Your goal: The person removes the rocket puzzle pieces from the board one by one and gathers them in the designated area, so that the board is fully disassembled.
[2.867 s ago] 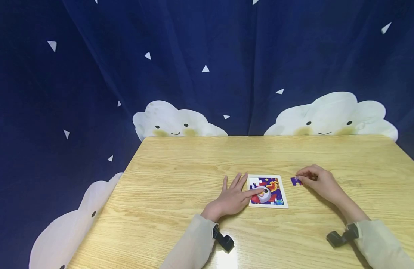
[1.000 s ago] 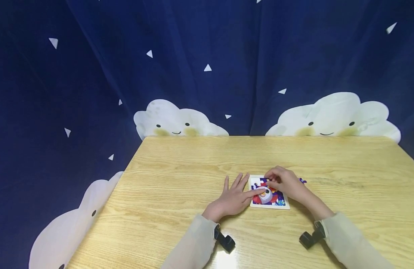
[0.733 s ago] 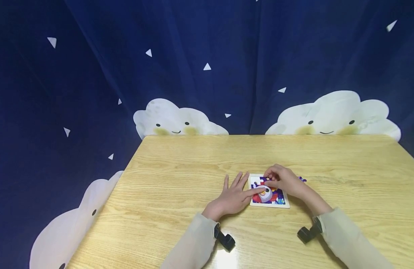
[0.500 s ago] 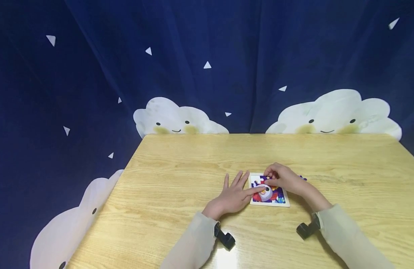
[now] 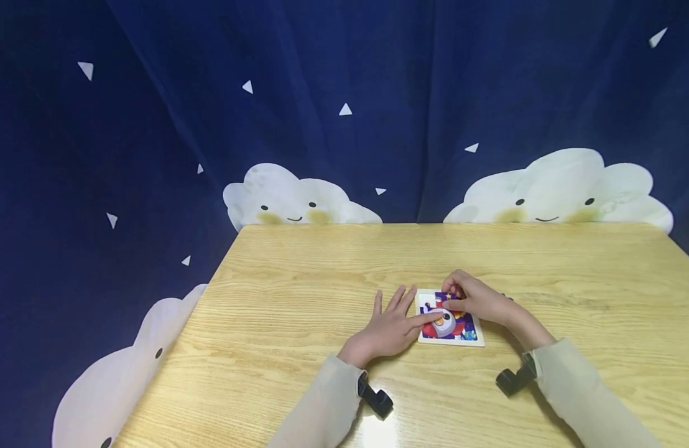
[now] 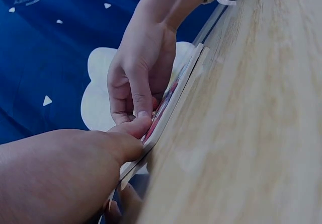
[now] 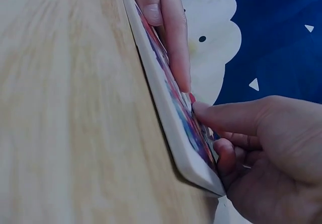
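Note:
In the head view, a small jigsaw puzzle (image 5: pixel 471 336) in a white frame (image 5: pixel 480 343) lies on the table. Purple, red and white pieces form a cartoon picture, and a bare white patch (image 5: pixel 427 299) shows at its upper left. My left hand (image 5: pixel 381 330) lies flat at the frame's left side, fingers spread, one straight finger pressing on the picture. My right hand (image 5: pixel 479 301) reaches over the upper right, thumb and curled fingers pinching a purple-and-red puzzle piece (image 5: pixel 448 296), mostly hidden by the fingers. The right wrist view shows the thumb on the picture, close to the left fingertip.
Behind my right hand, a loose purple puzzle piece (image 5: pixel 507 297) barely shows on the wooden table (image 5: pixel 300 280). A dark blue curtain (image 5: pixel 322 56) with white clouds hangs beyond the far edge. Both wrists wear black camera mounts (image 5: pixel 515 378).
Since the earliest frame my right hand has moved left from beside a loose piece to over the puzzle. Lately its fingers have shifted only slightly. My left hand has stayed in place.

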{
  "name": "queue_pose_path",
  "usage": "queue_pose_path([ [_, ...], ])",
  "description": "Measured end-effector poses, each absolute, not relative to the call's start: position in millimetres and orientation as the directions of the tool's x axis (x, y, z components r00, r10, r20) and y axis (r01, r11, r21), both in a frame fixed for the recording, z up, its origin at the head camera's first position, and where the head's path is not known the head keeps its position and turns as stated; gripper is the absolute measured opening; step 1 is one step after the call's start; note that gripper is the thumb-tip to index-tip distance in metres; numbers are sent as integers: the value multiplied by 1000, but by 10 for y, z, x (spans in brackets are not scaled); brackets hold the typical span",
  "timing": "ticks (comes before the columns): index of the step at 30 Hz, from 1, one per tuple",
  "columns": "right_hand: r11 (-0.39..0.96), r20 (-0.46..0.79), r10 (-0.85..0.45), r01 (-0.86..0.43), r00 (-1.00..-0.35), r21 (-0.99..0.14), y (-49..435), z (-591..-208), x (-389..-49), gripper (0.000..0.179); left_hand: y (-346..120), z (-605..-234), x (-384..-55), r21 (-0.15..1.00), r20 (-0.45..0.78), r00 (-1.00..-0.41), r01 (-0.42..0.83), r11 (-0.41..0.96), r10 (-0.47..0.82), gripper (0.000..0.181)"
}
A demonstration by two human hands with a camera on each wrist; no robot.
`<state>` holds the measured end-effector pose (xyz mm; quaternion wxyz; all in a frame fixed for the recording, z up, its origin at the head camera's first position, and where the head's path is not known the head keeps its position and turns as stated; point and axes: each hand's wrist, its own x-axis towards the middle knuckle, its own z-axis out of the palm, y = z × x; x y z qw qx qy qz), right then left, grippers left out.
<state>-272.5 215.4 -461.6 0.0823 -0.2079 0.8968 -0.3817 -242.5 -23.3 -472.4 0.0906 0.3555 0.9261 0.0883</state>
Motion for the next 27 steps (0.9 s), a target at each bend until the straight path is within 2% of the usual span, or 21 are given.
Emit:
queue_pose_path([
  [15, 618, 66, -382, -308, -922, -723, 2161, -4701, -2668, 19, -237, -4712, -2416, 231, -102, -734, 639, 734, 671, 46],
  [23, 604, 154, -404, -389, -902, -696, 2160, -4723, -2637, 18, -240, -4712, -2419, 234, -93, -735, 639, 733, 671, 46],
  [27, 605, 156, -397, -386, -905, -697, 2167, -4744, -2629, 17, -235, -4712, -2414, 234, -93, -733, 642, 730, 674, 46],
])
